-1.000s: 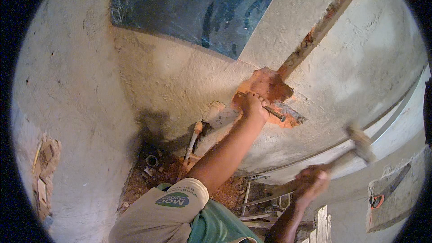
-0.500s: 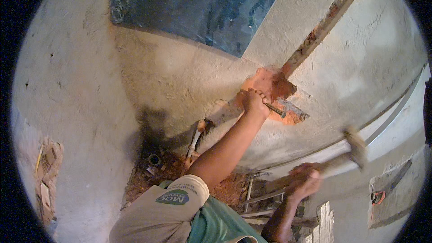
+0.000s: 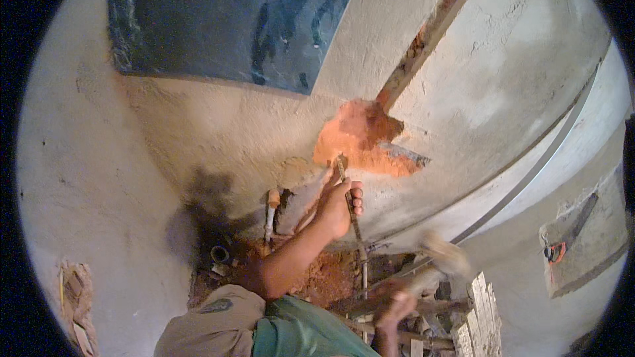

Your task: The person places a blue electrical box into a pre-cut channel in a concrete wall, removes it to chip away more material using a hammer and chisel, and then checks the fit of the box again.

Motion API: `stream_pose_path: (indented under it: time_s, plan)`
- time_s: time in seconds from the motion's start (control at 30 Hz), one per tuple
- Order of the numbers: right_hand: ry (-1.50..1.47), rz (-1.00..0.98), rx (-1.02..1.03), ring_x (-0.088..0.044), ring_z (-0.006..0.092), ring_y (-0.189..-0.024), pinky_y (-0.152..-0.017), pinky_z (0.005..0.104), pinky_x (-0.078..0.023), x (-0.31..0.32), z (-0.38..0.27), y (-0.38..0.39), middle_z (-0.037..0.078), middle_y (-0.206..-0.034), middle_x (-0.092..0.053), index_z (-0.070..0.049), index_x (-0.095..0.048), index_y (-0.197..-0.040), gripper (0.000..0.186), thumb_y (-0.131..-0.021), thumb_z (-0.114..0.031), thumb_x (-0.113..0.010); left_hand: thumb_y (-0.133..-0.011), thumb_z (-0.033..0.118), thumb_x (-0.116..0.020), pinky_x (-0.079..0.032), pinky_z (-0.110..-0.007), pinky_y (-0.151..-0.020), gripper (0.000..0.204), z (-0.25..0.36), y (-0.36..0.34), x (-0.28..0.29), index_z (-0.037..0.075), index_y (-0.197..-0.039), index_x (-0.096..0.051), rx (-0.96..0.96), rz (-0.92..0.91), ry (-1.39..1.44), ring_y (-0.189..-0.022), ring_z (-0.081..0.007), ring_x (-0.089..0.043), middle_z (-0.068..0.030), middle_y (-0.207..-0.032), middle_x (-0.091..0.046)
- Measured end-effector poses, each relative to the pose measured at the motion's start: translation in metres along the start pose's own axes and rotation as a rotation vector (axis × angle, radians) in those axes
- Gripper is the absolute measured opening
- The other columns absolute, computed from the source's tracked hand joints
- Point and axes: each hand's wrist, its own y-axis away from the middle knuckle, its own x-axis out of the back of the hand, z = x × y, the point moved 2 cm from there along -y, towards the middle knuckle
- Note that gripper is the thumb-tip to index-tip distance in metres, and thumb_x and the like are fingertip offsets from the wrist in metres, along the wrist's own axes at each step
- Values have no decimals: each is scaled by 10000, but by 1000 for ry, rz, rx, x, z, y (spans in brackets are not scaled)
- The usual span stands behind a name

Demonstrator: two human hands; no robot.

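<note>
My left hand [image 3: 338, 210] is closed round a thin, dark metal chisel [image 3: 342, 170]. The chisel's upper end meets the lower edge of a broken-out orange brick patch [image 3: 364, 135] in the plastered wall; its other end sticks out below my fist. Down to the right, my right hand [image 3: 395, 307] grips the handle of a hammer [image 3: 444, 254], whose head is blurred by motion. A gap separates the hammer head from the chisel.
A groove [image 3: 430, 39] runs from the brick patch to the upper right. Above left is a dark blue, glossy panel [image 3: 218, 20]. A pipe with an orange end [image 3: 273, 199] stands by the wall. Rubble, a pipe opening [image 3: 219, 254] and whitish boards [image 3: 479, 317] lie below.
My left hand has moved down and left, and the chisel has swung from pointing sideways to upright against the brick patch's lower edge. The hammer has moved left and down. The view has shifted.
</note>
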Motion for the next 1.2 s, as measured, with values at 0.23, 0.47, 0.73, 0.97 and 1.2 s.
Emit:
stream_pose_path:
  time_s: [0.23,0.47,0.73,0.97,1.2]
  plan:
    - [-258,403,0,-436,140,-465,-364,257,-393,37,-43,-21,69,-623,-438,-32,-411,-897,516,-829,-541,-445,-883,307,-454,-346,-242,-420,243,-52,66,77,71,-839,-492,344,-194,-482,-487,-115,-417,-5,-632,-455]
    - [-223,416,-60,-428,128,-428,-361,242,-397,27,-41,4,58,-592,-431,-24,-405,-892,497,-837,-515,-457,-879,357,-447,-329,-237,-402,257,-53,96,102,107,-824,-473,564,-8,-427,-504,-103,-403,19,-632,-440]
    - [-169,416,-11,-452,117,-438,-362,233,-411,13,-59,12,57,-593,-454,-20,-417,-904,481,-817,-480,-526,-898,324,-414,-272,-226,-377,248,-19,30,7,110,-773,-427,294,-105,-166,-442,-78,-328,30,-600,-410]
    - [-20,451,134,-459,119,-476,-386,225,-398,10,-91,-2,55,-624,-451,-40,-418,-846,508,-792,-533,-526,-865,256,-457,-253,-209,-348,187,-14,-27,-24,118,-741,-429,254,-62,189,-414,-67,-316,52,-565,-385]
    - [-14,565,285,-444,117,-530,-433,238,-403,0,-136,-30,46,-634,-436,-38,-420,-828,556,-792,-590,-470,-846,174,-373,-263,-213,-351,260,6,-46,-52,95,-598,-371,351,-99,425,-386,-92,-294,15,-508,-320]
